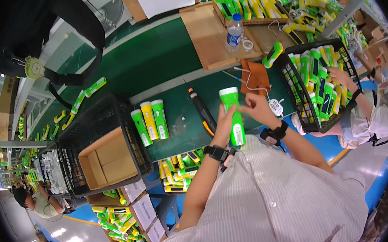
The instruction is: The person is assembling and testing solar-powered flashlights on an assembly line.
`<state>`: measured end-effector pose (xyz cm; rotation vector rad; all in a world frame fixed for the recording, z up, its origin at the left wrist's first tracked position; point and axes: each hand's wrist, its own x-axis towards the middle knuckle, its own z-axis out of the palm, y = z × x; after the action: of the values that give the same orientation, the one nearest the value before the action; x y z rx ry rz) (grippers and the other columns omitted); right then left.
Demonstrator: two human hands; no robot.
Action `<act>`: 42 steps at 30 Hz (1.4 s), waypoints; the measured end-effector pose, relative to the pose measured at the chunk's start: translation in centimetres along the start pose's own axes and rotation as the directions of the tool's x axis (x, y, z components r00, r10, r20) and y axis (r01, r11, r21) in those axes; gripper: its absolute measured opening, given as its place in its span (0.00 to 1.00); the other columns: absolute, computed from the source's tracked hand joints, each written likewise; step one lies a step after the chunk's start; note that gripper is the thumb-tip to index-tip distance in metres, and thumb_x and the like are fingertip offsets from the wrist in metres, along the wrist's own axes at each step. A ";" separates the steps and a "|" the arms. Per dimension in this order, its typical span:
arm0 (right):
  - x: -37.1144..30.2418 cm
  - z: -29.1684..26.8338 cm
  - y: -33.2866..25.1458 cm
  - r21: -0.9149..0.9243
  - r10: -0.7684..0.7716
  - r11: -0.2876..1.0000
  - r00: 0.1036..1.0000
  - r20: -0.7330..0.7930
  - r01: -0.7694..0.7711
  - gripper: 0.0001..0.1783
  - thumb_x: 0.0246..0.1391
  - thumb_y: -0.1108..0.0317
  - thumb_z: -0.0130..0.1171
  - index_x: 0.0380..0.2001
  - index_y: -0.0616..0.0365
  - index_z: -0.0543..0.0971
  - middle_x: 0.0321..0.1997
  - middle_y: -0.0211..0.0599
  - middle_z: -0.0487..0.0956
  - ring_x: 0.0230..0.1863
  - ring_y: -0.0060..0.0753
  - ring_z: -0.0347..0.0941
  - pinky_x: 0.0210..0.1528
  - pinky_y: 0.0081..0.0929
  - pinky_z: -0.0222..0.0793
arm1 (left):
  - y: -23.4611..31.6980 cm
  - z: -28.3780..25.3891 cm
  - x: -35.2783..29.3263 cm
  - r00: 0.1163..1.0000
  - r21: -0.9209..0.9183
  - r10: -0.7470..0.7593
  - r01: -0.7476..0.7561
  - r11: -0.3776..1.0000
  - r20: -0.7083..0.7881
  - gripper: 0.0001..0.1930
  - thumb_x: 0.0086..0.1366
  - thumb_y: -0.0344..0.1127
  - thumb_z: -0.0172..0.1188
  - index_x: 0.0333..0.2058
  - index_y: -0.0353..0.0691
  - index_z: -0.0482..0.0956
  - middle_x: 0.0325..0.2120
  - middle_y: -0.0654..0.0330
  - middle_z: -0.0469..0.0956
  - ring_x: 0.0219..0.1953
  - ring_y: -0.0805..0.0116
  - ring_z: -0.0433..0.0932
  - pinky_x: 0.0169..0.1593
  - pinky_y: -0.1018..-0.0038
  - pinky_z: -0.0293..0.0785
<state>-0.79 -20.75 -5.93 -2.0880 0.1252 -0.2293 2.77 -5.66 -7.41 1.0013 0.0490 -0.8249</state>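
A green flashlight (237,133) with a white head stands upright in front of my chest. My left hand (223,126) is closed around its body from the left. My right hand (258,110) has its fingers curled at the flashlight's right side; whether they pinch anything small is hidden. To the left, a black electric screwdriver (204,113) with orange parts lies on the green bench (177,143). Farther left are three flashlights side by side, two green and one yellow (149,121).
A black crate (143,146) holding a cardboard box stands left; another crate (305,111) full of flashlights stands right, a co-worker's hand (340,77) in it. A bottle (234,34), an orange-brown pouch (255,76) and a white cable lie beyond. Cartons of flashlights (125,228) sit below left.
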 end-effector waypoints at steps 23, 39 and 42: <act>12.8 1.3 18.5 -0.688 -0.079 0.721 0.996 0.035 0.082 0.14 0.40 0.76 0.51 0.35 0.56 0.71 0.35 0.45 0.73 0.41 0.48 0.70 0.39 0.41 0.69 | -0.4 -5.7 -1.6 0.999 -0.567 0.031 -0.032 0.823 -0.012 0.19 0.61 0.32 0.45 0.51 0.43 0.58 0.49 0.48 0.67 0.40 0.61 0.72 0.47 0.66 0.70; 4.2 -3.0 -3.0 0.138 -0.089 0.989 0.961 0.264 0.053 0.07 0.50 0.72 0.53 0.34 0.60 0.75 0.28 0.35 0.77 0.31 0.27 0.74 0.36 0.24 0.67 | 0.8 -1.4 0.6 0.995 0.056 0.097 -0.097 0.994 0.005 0.49 0.50 0.22 0.57 0.63 0.57 0.36 0.40 0.59 0.66 0.28 0.73 0.71 0.26 0.79 0.71; 3.1 -2.0 -2.6 0.013 -0.190 0.982 0.964 0.186 0.191 0.07 0.48 0.70 0.55 0.33 0.57 0.76 0.27 0.36 0.78 0.31 0.33 0.74 0.36 0.28 0.65 | 0.5 -0.9 0.9 0.986 0.202 0.150 -0.162 0.966 0.075 0.57 0.40 0.18 0.60 0.63 0.51 0.31 0.53 0.56 0.58 0.51 0.65 0.63 0.43 0.75 0.71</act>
<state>1.75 -21.71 -2.34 -2.1162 -0.1892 -0.1473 4.00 -5.40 -7.87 1.1612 -0.1679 -0.7240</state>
